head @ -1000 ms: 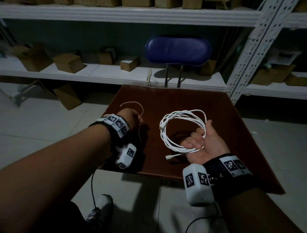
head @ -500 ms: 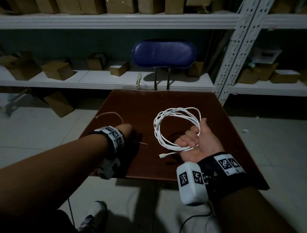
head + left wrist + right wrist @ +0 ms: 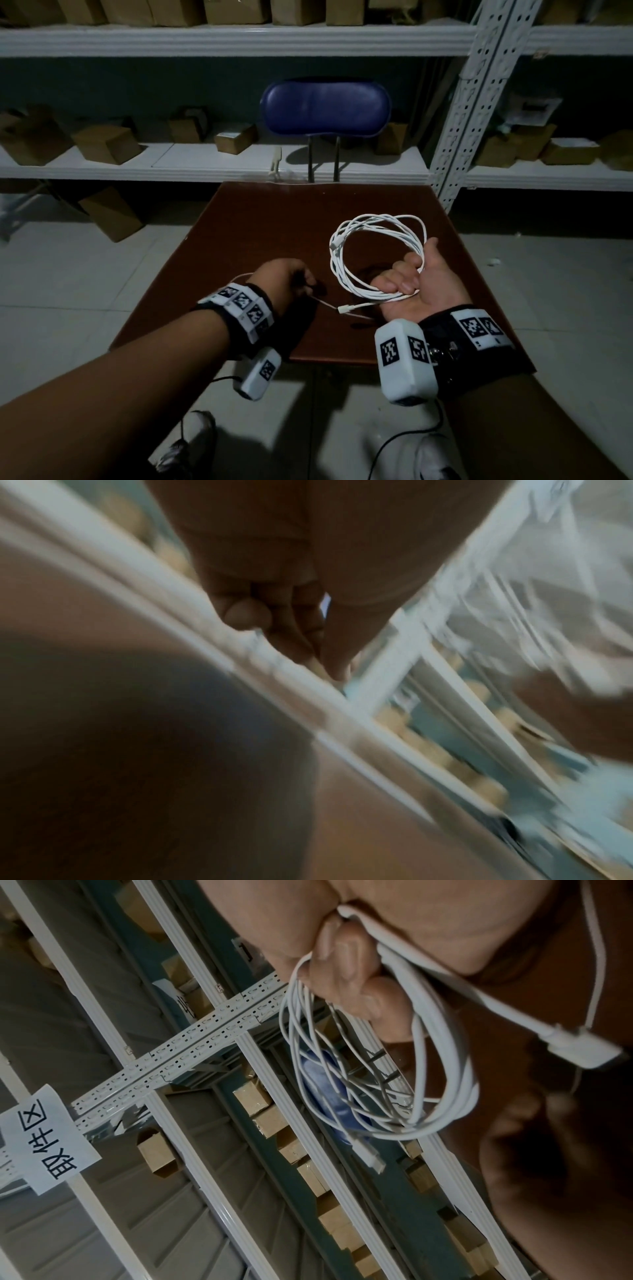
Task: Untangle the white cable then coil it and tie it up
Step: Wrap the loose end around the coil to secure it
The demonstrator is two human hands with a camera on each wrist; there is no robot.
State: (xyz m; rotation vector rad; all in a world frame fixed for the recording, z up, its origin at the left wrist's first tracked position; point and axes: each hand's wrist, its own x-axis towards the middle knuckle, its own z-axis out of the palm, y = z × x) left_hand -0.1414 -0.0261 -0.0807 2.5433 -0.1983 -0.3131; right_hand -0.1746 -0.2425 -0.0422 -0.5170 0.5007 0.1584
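Cable, coiled, sits above the table, right hand curled round its near side; left hand beside it pinches a thin tie. Left wrist: blurred, fingers together. Right wrist: fingers clamp the loops.

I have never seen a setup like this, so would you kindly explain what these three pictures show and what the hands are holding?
No machine here: a person wears one camera on the head and one on each wrist. The head view looks down at a brown table. The right hand, palm up, holds the coiled white cable in its grip; the right wrist view shows the same coil from below. The left hand pinches a thin white tie beside the cable's plug. The left wrist view is blurred and shows only curled fingers.
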